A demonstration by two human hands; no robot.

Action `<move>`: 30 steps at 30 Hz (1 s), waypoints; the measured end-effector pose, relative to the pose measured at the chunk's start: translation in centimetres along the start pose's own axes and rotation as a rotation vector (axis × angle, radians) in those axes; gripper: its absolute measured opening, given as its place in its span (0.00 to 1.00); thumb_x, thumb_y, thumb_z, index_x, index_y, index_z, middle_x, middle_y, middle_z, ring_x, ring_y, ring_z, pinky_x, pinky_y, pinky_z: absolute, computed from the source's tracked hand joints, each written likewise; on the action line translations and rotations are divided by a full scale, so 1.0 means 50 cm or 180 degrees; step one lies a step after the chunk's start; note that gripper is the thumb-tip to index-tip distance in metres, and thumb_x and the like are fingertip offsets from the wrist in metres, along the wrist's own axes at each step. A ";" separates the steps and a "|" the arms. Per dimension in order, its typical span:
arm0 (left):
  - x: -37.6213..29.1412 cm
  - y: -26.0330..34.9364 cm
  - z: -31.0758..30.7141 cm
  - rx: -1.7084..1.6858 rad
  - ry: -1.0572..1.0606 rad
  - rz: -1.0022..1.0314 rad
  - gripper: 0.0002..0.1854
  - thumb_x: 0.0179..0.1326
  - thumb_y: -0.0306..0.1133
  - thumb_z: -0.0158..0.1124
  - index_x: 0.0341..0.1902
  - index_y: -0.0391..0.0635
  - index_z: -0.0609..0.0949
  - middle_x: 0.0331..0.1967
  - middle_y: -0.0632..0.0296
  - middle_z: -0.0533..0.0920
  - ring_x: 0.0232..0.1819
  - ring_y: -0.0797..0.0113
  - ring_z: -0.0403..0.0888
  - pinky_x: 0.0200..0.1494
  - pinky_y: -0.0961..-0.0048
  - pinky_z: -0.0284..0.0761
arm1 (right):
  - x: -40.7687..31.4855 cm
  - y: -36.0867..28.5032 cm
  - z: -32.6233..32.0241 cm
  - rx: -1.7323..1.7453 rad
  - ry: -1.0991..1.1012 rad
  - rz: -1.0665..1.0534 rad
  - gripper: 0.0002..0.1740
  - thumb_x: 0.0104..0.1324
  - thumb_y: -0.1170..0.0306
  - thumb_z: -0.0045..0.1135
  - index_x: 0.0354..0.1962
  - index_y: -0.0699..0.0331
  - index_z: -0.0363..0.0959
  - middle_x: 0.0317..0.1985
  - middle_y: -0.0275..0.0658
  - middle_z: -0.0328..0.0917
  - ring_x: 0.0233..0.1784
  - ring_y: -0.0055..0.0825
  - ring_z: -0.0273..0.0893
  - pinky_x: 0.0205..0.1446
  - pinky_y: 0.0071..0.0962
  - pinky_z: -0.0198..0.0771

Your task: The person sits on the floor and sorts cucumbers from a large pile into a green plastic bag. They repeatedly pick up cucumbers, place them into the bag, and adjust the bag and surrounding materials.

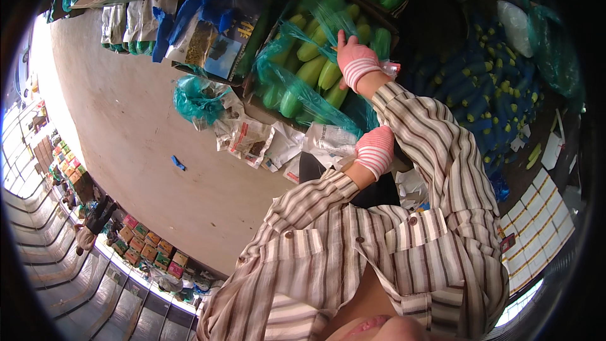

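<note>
Long pale-green gourds or squash point(310, 73) lie in a cardboard box point(279, 116) lined with a green translucent plastic bag point(303, 87). My right hand point(358, 59), in a pink knit glove with a white-striped cuff, reaches over the box with its fingers spread. Its fingertips are by the film over the gourds; whether they touch it is unclear. My left hand point(375, 150), gloved the same way, is closed at the box's near edge, where the bag's gathered film runs into it. The left fingers are mostly hidden. Printed paper point(331, 141) hangs over that edge.
On the right lies a heap of blue-wrapped vegetables point(492, 85) with yellow-green ends. Another box point(227, 52) stands left of the gourds. A crumpled green bag point(199, 102) and a blue scrap point(178, 162) lie leftward. Stacked cartons point(151, 246) and a person point(92, 227) appear far off.
</note>
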State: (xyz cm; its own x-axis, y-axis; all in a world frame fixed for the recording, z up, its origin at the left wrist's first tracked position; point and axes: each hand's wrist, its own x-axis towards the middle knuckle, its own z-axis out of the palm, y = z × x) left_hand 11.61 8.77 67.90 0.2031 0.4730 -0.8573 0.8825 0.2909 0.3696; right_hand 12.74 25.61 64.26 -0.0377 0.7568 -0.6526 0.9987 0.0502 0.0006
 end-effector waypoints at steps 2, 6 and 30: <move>0.021 0.007 0.022 -0.0500 -0.0206 -0.0148 0.18 0.59 0.32 0.62 0.51 0.38 0.76 0.41 0.45 0.85 0.45 0.44 0.84 0.46 0.52 0.80 | -0.009 0.044 0.047 -0.0524 0.0200 0.0101 0.31 0.67 0.68 0.51 0.67 0.60 0.58 0.49 0.53 0.73 0.50 0.43 0.82 0.40 0.42 0.81; 0.082 -0.026 0.072 -0.2183 0.0140 -0.0392 0.50 0.40 0.47 0.79 0.63 0.31 0.64 0.50 0.37 0.80 0.52 0.44 0.81 0.54 0.61 0.77 | 0.030 0.284 0.127 0.0014 -0.0009 0.0655 0.24 0.65 0.69 0.52 0.60 0.55 0.69 0.48 0.48 0.77 0.51 0.46 0.80 0.46 0.43 0.79; 0.160 -0.528 0.300 -0.7358 0.2963 -0.2485 0.50 0.55 0.34 0.64 0.76 0.62 0.44 0.67 0.46 0.65 0.57 0.37 0.75 0.46 0.37 0.77 | 0.418 0.473 0.513 0.7111 -0.1171 0.1293 0.22 0.72 0.59 0.46 0.55 0.65 0.73 0.51 0.40 0.80 0.50 0.38 0.79 0.51 0.34 0.77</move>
State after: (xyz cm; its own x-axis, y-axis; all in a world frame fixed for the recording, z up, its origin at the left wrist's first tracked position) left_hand -3.69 -7.57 45.91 -0.3983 -0.1927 -0.8968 -0.9152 0.1489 0.3745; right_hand 36.42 25.90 31.19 -0.1477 0.4150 -0.8978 -0.5859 -0.7680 -0.2586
